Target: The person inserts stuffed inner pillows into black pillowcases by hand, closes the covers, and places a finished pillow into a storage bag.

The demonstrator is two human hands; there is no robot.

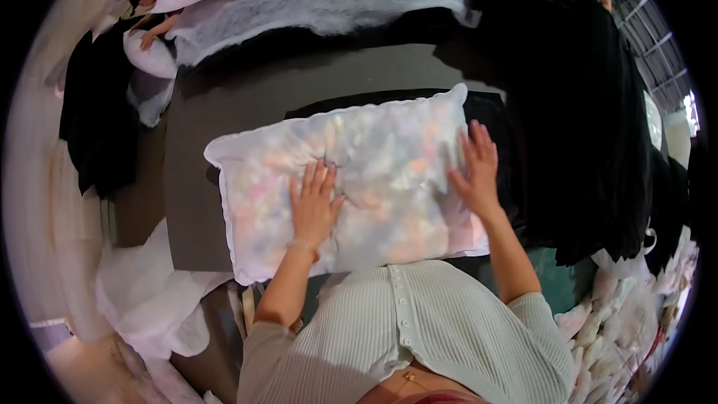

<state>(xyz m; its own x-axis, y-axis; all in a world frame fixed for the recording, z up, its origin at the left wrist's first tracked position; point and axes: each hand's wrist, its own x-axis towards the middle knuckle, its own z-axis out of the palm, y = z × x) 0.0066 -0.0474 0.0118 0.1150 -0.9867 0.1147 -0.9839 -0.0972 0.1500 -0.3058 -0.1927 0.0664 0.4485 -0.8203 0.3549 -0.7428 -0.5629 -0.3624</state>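
Observation:
A white pillow point(374, 217) with patches of orange, pink and blue showing through its thin cover lies tilted on a dark table in front of me. My left hand point(315, 206) presses flat on its left-centre part, fingers spread, and the cover creases around the fingertips. At the pillow's right edge is my right hand point(476, 168), its fingers stretched out and slightly blurred. Whether the right palm touches the cover cannot be made out. Black cloth point(490, 108) lies beneath and behind the pillow.
The grey tabletop point(196, 179) extends left and behind. White padded pieces point(321, 7) are stacked at the back, with a large black fabric pile point(576, 127) on the right. A co-worker point(153, 26) handles a white pillow at upper left. White material point(153, 292) hangs lower left.

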